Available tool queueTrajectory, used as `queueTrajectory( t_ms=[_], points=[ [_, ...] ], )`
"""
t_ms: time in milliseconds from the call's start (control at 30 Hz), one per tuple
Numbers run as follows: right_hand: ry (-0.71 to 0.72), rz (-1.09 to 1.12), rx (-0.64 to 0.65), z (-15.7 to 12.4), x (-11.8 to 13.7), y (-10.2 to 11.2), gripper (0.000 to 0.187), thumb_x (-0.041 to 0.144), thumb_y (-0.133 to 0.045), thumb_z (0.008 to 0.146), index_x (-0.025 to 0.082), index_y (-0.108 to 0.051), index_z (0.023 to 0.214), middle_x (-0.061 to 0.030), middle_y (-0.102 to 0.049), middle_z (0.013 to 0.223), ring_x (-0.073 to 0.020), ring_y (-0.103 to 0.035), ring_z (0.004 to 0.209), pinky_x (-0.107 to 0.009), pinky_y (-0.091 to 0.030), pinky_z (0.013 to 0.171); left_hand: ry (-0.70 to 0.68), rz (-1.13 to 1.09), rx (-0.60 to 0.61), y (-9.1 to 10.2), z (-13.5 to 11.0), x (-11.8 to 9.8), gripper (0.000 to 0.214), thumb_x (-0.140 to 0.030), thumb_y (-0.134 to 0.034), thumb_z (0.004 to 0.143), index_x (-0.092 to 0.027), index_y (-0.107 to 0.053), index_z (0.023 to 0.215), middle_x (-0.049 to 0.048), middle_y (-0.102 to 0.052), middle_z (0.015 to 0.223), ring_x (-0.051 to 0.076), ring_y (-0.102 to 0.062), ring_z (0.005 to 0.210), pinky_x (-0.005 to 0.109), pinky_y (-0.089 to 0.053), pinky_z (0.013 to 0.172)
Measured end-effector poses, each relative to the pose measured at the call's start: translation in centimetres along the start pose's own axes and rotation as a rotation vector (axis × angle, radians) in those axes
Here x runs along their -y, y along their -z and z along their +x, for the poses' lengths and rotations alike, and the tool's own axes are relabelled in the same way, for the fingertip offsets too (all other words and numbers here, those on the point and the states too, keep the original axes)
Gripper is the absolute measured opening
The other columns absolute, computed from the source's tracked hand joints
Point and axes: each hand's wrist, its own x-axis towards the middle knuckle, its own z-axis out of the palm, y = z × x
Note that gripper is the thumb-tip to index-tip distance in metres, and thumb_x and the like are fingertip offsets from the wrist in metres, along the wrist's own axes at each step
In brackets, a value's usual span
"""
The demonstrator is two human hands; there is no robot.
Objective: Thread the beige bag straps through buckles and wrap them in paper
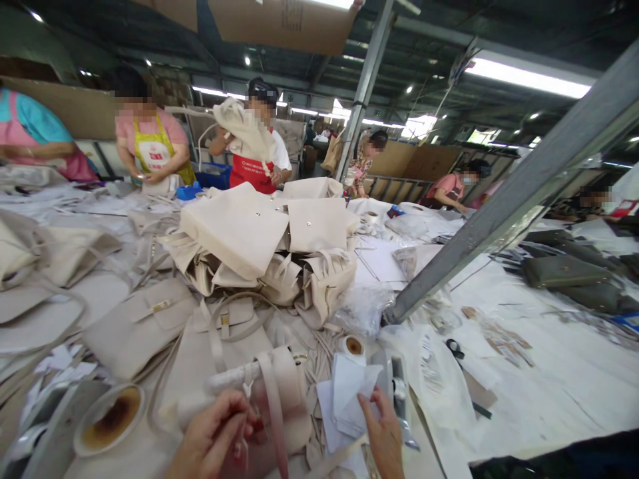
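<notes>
Head view: right fingers [367,412] pinch an edge of white paper [347,386]; left fingers [228,406], hold unclear, crowd beige bags [194,342]

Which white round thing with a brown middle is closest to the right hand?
The small-looking round thing just beyond the papers at the right hand. A bigger-looking round thing is farther off, left of the left hand.

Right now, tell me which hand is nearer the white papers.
Right: the right hand has its fingers on the right edge of the white papers; the left hand is apart from them, to their left.
</notes>
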Motion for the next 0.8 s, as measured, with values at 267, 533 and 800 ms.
queueTrajectory(
  t_ms=[267,533,800],
  points=[
    [0.271,0.146,0.184,-7.3,10.1,1.3,0.017,0.045,-0.062,0.083,0.031,-0.066,0.075,-0.0087,-0.063,0.135,-0.0346,-0.066,0.109,-0.042,-0.057,0.08,-0.261,0.316,0.206,1.0,1.3,-2.2,0.028,-0.041,-0.051,0.087,-0.021,-0.067,0.098,0.0088,-0.062,0.102,0.027,-0.055,0.101,0.037,-0.043,0.092],
    [0.378,0.18,0.253,-11.4,14.0,-2.0,0.01,0.034,-0.058,0.086,0.031,-0.065,0.08,-0.0093,-0.063,0.136,-0.0347,-0.065,0.114,-0.045,-0.056,0.087,-0.263,0.259,0.14,-0.7,0.9,-1.9,0.009,-0.017,-0.054,0.079,-0.018,-0.057,0.071,0.007,-0.055,0.096,0.021,-0.052,0.096,0.032,-0.041,0.089],
    [-0.514,0.986,0.624,-9.0,16.1,-0.3,0.062,0.062,-0.077,0.067,0.02,-0.064,0.109,-0.013,-0.077,0.099,-0.0343,-0.072,0.096,-0.046,-0.058,0.081,-0.233,0.248,0.102,0.1,0.8,-1.9,0.011,-0.009,-0.049,0.068,-0.019,-0.051,0.063,0.0024,-0.051,0.083,0.017,-0.049,0.081,0.028,-0.038,0.072]
  ],
)
